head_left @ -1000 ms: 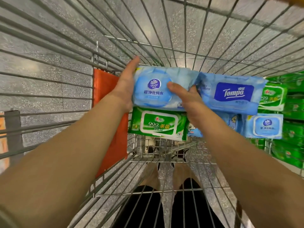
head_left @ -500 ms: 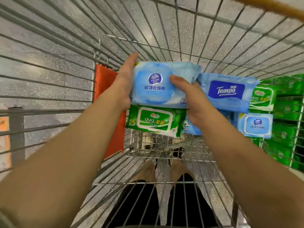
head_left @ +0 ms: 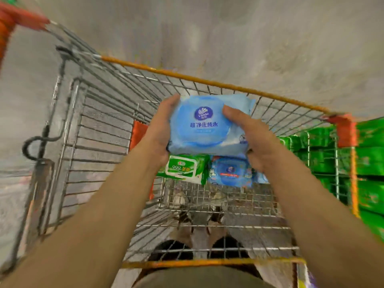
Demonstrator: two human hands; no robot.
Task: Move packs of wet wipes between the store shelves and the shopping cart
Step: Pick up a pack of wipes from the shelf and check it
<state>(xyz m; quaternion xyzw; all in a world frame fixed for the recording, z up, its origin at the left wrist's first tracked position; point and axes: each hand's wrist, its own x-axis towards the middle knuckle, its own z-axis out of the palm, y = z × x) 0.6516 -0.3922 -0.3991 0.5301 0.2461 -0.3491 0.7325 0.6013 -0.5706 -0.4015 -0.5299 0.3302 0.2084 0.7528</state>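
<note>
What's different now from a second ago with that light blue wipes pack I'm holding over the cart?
Both hands, left hand and right hand, have lifted the light blue pack up off the pile, clear of the packs below. The Tempo pack beside it is no longer in view. The grip is unchanged, and the green 999 pack and the darker blue pack stay in the cart.

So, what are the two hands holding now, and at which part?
Both hold one light blue pack of wet wipes above the cart: the left hand grips its left end, the right hand its right end, thumb on top.
</note>
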